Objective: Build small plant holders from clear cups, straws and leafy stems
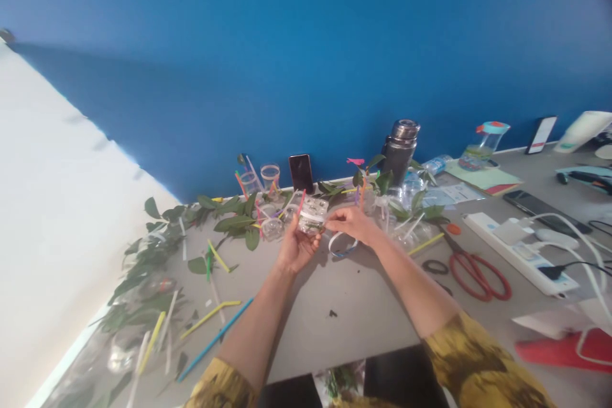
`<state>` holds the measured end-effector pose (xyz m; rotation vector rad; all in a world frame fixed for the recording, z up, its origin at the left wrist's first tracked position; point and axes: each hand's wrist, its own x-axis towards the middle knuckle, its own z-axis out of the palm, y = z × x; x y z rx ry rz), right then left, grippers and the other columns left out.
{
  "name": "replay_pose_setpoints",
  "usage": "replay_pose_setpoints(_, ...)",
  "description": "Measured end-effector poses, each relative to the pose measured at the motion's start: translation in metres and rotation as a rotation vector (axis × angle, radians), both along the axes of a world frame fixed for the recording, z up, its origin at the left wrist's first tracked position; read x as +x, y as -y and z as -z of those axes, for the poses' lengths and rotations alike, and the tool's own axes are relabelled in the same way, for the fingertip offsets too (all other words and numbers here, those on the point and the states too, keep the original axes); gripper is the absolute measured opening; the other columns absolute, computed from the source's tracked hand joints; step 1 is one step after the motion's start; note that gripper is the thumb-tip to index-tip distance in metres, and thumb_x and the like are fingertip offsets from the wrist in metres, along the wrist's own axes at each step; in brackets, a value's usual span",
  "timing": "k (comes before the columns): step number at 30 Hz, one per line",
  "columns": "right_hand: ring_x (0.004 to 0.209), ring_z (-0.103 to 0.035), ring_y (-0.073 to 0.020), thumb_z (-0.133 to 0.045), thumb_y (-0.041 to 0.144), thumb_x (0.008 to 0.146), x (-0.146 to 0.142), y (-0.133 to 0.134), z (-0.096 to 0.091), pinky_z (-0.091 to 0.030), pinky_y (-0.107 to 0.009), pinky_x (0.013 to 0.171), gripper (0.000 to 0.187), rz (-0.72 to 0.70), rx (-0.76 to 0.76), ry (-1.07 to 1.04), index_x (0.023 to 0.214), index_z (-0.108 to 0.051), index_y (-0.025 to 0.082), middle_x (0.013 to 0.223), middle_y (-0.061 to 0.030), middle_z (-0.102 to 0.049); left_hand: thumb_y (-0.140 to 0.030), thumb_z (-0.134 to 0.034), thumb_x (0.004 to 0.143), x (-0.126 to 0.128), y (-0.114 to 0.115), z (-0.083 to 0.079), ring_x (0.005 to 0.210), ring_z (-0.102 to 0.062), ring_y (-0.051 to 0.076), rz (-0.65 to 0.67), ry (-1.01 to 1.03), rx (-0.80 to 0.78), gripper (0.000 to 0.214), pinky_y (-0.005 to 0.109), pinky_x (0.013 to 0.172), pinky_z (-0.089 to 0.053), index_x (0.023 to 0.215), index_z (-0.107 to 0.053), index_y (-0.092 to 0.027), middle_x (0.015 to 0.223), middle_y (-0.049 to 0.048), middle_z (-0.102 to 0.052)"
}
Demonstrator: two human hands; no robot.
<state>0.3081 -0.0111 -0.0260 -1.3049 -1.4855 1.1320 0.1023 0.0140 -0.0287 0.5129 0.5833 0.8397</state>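
My left hand (297,248) is closed around the lower left side of a clear, shiny plastic container (315,205), with its fingers under it. A white band (312,219) runs across the container, and a red straw (301,202) stands at its left side. At the container's right edge my right hand (352,224) is closed, its fingertips pinched on a thin white strip. A curled white strip (342,252) with bluish marks hangs in a loop below that hand. What exactly lies between the right fingertips is too small to make out fully.
Leafy branches (138,274), yellow straws (210,320) and a blue straw (215,339) lie on the left. Behind stand a phone (301,173), clear cups (270,175) and a thermos (400,152). Red-handled scissors (479,276) and a power strip (521,255) lie on the right.
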Motion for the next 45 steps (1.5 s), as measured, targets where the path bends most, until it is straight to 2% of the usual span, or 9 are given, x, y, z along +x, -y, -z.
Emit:
replay_pose_setpoints(9, 0.067, -0.063, -0.0139, -0.079, 0.049, 0.082, -0.001, 0.008, -0.007, -0.044, -0.025, 0.064, 0.032, -0.086, 0.044, -0.078, 0.081, -0.074, 0.017, 0.073, -0.0019, -0.074, -0.048, -0.05, 0.105, -0.001, -0.004, 0.005, 0.058, -0.069, 0.015, -0.048, 0.023, 0.028, 0.042, 0.023, 0.053, -0.056, 0.104, -0.069, -0.011, 0.083, 0.0126, -0.076)
replay_pose_setpoints(21, 0.068, -0.066, -0.014, -0.084, 0.047, 0.077, -0.014, 0.011, -0.011, -0.046, -0.024, 0.059, 0.038, -0.163, -0.028, -0.234, 0.099, -0.08, 0.016, 0.077, -0.0029, -0.075, -0.059, -0.053, 0.1, -0.008, -0.009, 0.007, 0.048, -0.061, 0.015, 0.018, -0.016, 0.061, 0.05, 0.024, 0.043, -0.048, 0.095, -0.07, -0.012, 0.073, 0.0096, -0.072)
replay_pose_setpoints(25, 0.073, -0.071, -0.016, -0.086, 0.04, 0.076, -0.014, 0.008, -0.006, -0.051, -0.023, 0.059, 0.044, -0.139, -0.078, -0.272, 0.111, -0.076, 0.015, 0.083, -0.0039, -0.076, -0.061, -0.048, 0.102, -0.007, -0.011, 0.009, 0.055, -0.066, 0.017, -0.024, -0.003, 0.04, 0.054, 0.028, 0.053, -0.055, 0.097, -0.07, -0.011, 0.077, 0.0122, -0.074)
replay_pose_setpoints(29, 0.082, -0.076, -0.0217, -0.082, 0.034, 0.08, -0.016, 0.01, -0.005, -0.059, -0.032, 0.07, 0.056, -0.067, -0.102, -0.303, 0.13, -0.064, 0.017, 0.089, -0.0058, -0.078, -0.061, -0.052, 0.1, -0.008, -0.011, 0.008, 0.084, -0.075, 0.024, -0.076, 0.052, 0.032, 0.054, 0.038, 0.081, -0.062, 0.101, -0.071, -0.011, 0.091, 0.0173, -0.076)
replay_pose_setpoints(33, 0.096, -0.075, -0.0242, -0.077, 0.028, 0.082, -0.01, 0.029, -0.016, -0.057, -0.036, 0.084, 0.041, 0.159, 0.056, 0.023, 0.122, -0.069, 0.021, 0.109, -0.0092, -0.079, -0.06, -0.057, 0.097, -0.009, -0.01, 0.005, 0.1, -0.074, 0.03, -0.097, 0.11, 0.074, 0.047, 0.048, 0.094, -0.059, 0.1, -0.072, -0.015, 0.094, 0.015, -0.077)
replay_pose_setpoints(36, 0.095, -0.074, -0.0243, -0.07, 0.032, 0.088, 0.005, 0.065, -0.031, -0.053, -0.033, 0.084, 0.017, 0.226, 0.188, 0.235, 0.1, -0.077, 0.022, 0.104, -0.0069, -0.08, -0.063, -0.053, 0.098, -0.01, -0.008, 0.006, 0.088, -0.076, 0.029, -0.069, 0.091, 0.068, 0.052, 0.049, 0.09, -0.06, 0.099, -0.072, -0.014, 0.088, 0.0143, -0.076)
replay_pose_setpoints(39, 0.072, -0.069, -0.0206, -0.058, 0.032, 0.095, 0.023, 0.111, -0.042, -0.045, -0.03, 0.068, 0.025, 0.322, 0.094, 0.508, 0.078, -0.073, 0.022, 0.076, -0.0037, -0.075, -0.067, -0.044, 0.101, -0.011, -0.008, 0.007, 0.074, -0.075, 0.026, -0.06, 0.043, 0.062, 0.063, 0.048, 0.084, -0.062, 0.101, -0.072, -0.011, 0.084, 0.0157, -0.076)
replay_pose_setpoints(42, 0.079, -0.069, -0.0232, -0.057, 0.027, 0.095, 0.042, 0.15, -0.04, -0.037, -0.03, 0.064, 0.022, 0.453, -0.108, 0.939, 0.082, -0.075, 0.023, 0.083, -0.0061, -0.077, -0.069, -0.039, 0.101, -0.011, -0.008, 0.008, 0.069, -0.074, 0.025, -0.06, 0.023, 0.042, 0.068, 0.045, 0.076, -0.064, 0.106, -0.071, -0.009, 0.086, 0.0171, -0.077)
replay_pose_setpoints(45, 0.088, -0.072, -0.0268, -0.054, 0.02, 0.096, 0.056, 0.17, -0.029, -0.039, -0.032, 0.068, 0.024, 0.465, -0.27, 1.153, 0.1, -0.078, 0.022, 0.097, -0.0114, -0.079, -0.071, -0.038, 0.101, -0.011, -0.007, 0.007, 0.066, -0.074, 0.025, -0.072, 0.039, 0.021, 0.068, 0.043, 0.069, -0.064, 0.105, -0.07, -0.01, 0.084, 0.0166, -0.076)
